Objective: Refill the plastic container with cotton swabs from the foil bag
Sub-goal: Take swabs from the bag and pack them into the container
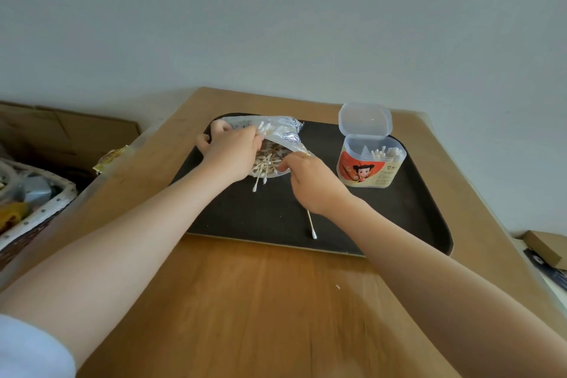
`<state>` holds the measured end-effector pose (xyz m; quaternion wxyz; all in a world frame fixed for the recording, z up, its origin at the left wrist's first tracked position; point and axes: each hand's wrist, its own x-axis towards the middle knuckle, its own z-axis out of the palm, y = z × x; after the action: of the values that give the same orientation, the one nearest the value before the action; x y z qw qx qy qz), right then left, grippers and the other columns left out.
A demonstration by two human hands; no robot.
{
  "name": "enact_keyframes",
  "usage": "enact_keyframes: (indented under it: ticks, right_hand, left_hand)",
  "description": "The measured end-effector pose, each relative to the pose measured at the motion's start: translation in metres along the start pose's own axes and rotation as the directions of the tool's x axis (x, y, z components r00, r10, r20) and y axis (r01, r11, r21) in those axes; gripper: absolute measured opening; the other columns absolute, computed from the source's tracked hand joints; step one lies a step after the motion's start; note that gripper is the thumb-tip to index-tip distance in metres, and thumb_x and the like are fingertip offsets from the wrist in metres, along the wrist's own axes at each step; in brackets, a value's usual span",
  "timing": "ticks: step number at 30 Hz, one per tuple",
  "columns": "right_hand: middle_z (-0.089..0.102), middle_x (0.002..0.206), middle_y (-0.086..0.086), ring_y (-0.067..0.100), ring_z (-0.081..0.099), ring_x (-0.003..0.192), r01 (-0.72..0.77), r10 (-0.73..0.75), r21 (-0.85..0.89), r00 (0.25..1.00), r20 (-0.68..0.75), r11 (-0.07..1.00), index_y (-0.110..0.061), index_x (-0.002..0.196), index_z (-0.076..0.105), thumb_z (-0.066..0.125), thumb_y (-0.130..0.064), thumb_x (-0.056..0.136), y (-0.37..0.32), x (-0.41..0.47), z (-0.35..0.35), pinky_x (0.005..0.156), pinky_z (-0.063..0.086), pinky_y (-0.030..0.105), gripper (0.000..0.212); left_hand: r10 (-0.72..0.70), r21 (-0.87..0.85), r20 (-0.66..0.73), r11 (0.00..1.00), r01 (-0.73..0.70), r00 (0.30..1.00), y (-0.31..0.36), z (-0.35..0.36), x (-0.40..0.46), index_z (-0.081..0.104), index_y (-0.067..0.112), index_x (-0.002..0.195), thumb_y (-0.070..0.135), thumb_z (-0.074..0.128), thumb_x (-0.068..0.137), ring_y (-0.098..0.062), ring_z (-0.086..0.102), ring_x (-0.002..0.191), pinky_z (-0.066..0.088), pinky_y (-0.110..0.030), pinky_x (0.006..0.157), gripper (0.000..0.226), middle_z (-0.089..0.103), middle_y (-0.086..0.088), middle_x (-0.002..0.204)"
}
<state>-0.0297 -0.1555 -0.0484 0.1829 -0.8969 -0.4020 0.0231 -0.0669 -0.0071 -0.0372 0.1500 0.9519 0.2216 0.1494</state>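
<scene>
The foil bag (285, 132) lies on the dark tray (399, 224), its mouth open toward me and full of cotton swabs (267, 159). My left hand (230, 153) grips the bag's upper edge and lifts it. My right hand (310, 184) pinches the bag's lower right edge at the opening. A few swabs (257, 182) stick out of the mouth onto the tray. One loose swab (311, 224) lies on the tray near my right wrist. The clear plastic container (369, 163) stands at the tray's right with its lid flipped up and some swabs inside.
The tray sits on a wooden table (260, 301) against a pale wall. Cardboard boxes (70, 132) and a cluttered basket (27, 196) lie off the table's left edge. A small box (546, 247) lies at the far right.
</scene>
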Motion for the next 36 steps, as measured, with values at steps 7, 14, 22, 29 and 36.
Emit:
enact_keyframes:
  ticks: [7,14,22,29,36]
  right_hand:
    - [0.024,0.153,0.011,0.028,0.025,0.139,0.06,-0.048,-0.099,0.992,0.112,0.993,-0.006,0.143,0.029,0.043,0.004,0.088,-0.011,0.022,0.027,0.111,0.026,0.034,0.057]
    - [0.036,0.143,0.012,0.03,0.035,0.131,0.062,-0.053,-0.194,0.997,0.054,0.979,-0.004,0.136,0.036,0.048,0.005,0.085,-0.016,0.05,0.037,0.107,0.034,0.036,0.053]
    - [0.041,0.14,0.014,0.029,0.032,0.132,-0.075,0.103,-0.478,0.994,0.032,0.875,-0.006,0.136,0.036,0.043,-0.007,0.09,-0.024,0.095,0.037,0.107,0.024,0.038,0.046]
    - [0.056,0.124,0.009,0.03,0.036,0.124,0.055,-0.023,-0.644,0.998,0.058,0.763,-0.01,0.115,0.06,0.041,-0.014,0.093,-0.029,0.091,0.046,0.101,0.027,0.036,0.029]
    - [0.058,0.106,0.008,0.026,0.057,0.094,0.098,-0.164,-0.6,0.985,-0.056,0.794,-0.007,0.106,0.061,0.047,-0.009,0.086,-0.021,0.056,0.012,0.073,0.04,0.03,0.024]
  left_hand:
    - [0.262,-0.051,-0.116,0.962,-0.269,0.958,-0.02,-0.016,0.015,0.043,0.005,0.097,0.029,0.04,0.099,-0.021,0.04,0.06,0.021,-0.027,0.046,0.025,0.042,-0.001,0.071]
    - [0.343,0.087,-0.012,0.936,-0.341,0.939,-0.033,-0.018,0.043,0.047,0.007,0.092,0.025,0.052,0.093,-0.027,0.05,0.07,0.037,-0.033,0.058,0.018,0.059,-0.014,0.09]
    - [0.27,-0.257,0.012,0.931,-0.258,0.963,-0.024,-0.021,0.059,0.037,0.02,0.094,0.025,0.049,0.094,-0.016,0.045,0.072,0.029,-0.03,0.059,0.013,0.044,0.007,0.079]
    - [0.218,-0.314,0.037,0.929,-0.195,0.975,-0.027,-0.011,0.058,0.047,0.013,0.111,0.028,0.047,0.095,-0.022,0.053,0.083,0.038,-0.032,0.067,0.022,0.054,0.001,0.093]
    - [0.169,-0.222,0.032,0.962,-0.158,0.985,-0.021,-0.007,0.048,0.047,0.006,0.114,0.03,0.049,0.095,-0.017,0.046,0.073,0.028,-0.025,0.057,0.03,0.055,-0.005,0.093]
